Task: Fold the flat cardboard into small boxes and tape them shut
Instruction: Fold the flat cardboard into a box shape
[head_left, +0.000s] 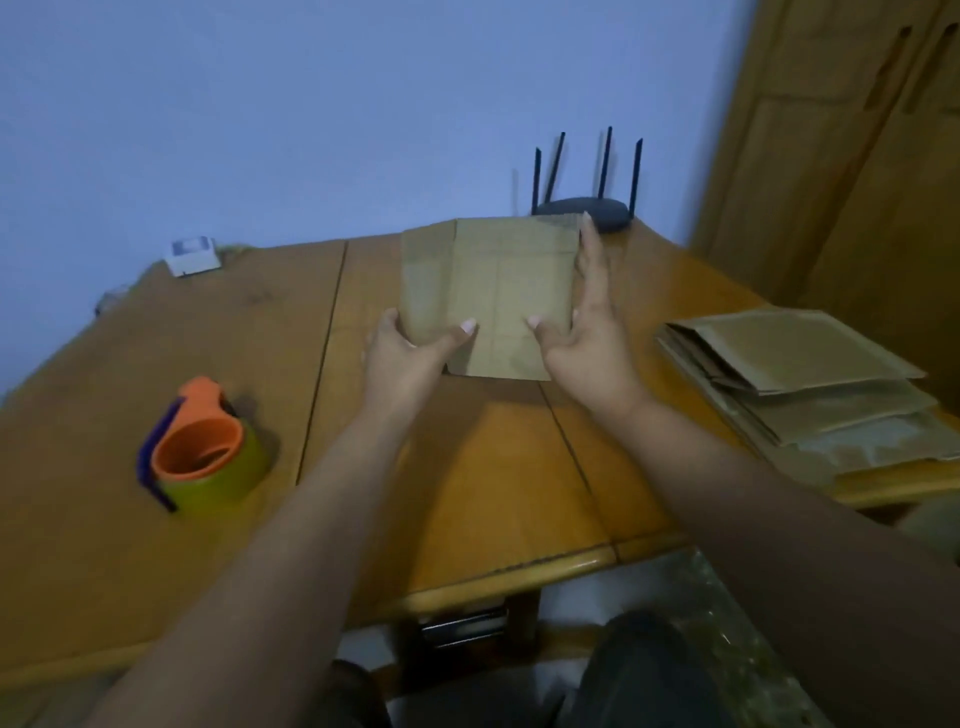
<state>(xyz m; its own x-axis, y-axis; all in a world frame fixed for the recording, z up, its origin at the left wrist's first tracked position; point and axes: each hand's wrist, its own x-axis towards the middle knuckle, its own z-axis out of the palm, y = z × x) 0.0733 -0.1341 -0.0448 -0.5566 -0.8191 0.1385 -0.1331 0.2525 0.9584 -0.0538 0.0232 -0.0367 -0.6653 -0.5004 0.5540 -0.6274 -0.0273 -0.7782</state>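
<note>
A flat cardboard piece (493, 291) is held above the desk (130, 519) by both hands. The left hand (405, 353) is clamped on its lower left corner, the right hand (587, 332) on its right edge, fingers (589, 244) extended.

head-worn wide-angle view, angled forward and down over the wooden table (156, 519), close above both forearms
</note>
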